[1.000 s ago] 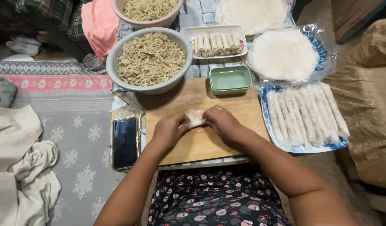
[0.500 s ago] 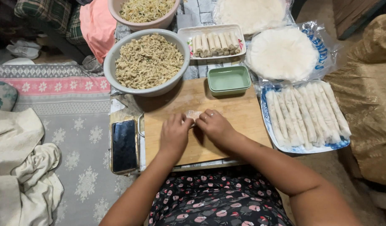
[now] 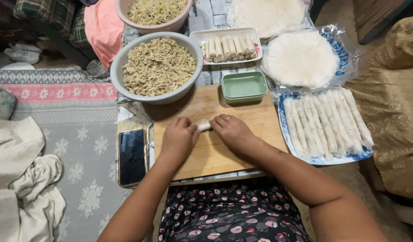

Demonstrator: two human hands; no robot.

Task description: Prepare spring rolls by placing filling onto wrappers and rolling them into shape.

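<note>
I've got both hands down on the wooden board [image 3: 215, 152], curled over a small white roll [image 3: 204, 126]. My left hand [image 3: 178, 140] covers its left end, my right hand [image 3: 233, 133] its right end, and only a short stretch of wrapper shows between them. Fingers of both are bent and pressed on the roll, so each hand is closed on it. The roll's long axis runs left to right, straight across my fingertips, equally near to both hands. Just beyond my right hand sits the green dish [image 3: 244, 87]; beyond my left, the grey bowl of filling [image 3: 157, 67]. Finished rolls [image 3: 327, 121] lie well right of my right hand.
</note>
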